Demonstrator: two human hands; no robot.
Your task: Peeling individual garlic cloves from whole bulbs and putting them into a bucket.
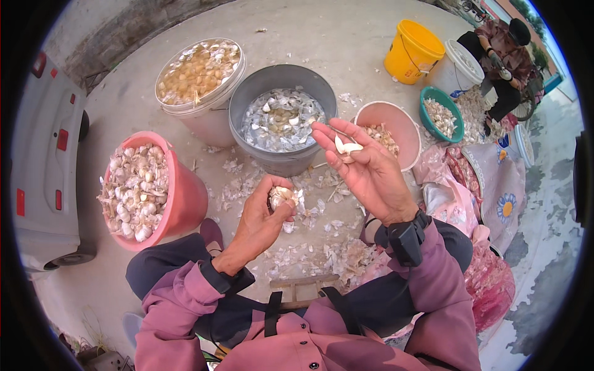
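Note:
My left hand (246,234) is closed around a partly peeled garlic bulb (280,196), with thumb and fingers curled about it. Palm up and higher to the right, my right hand (378,182) holds a few white garlic cloves (346,147) near the thumb, its other fingers loosely stretched out. Ahead of both hands stands a grey bucket (279,159) of water with cloves and floating skins. Just beyond the right hand, a pale pink bucket (399,123) has some garlic in it. At left, a pink bucket (190,201) is heaped with whole garlic bulbs.
Loose garlic skins (309,256) litter the ground between my feet. A white bucket (207,120) of cloves in water stands far left, near a van (46,167). Right lie sacks (492,284). Farther off are a yellow bucket (401,60), a teal basin (460,127) and a seated person (504,49).

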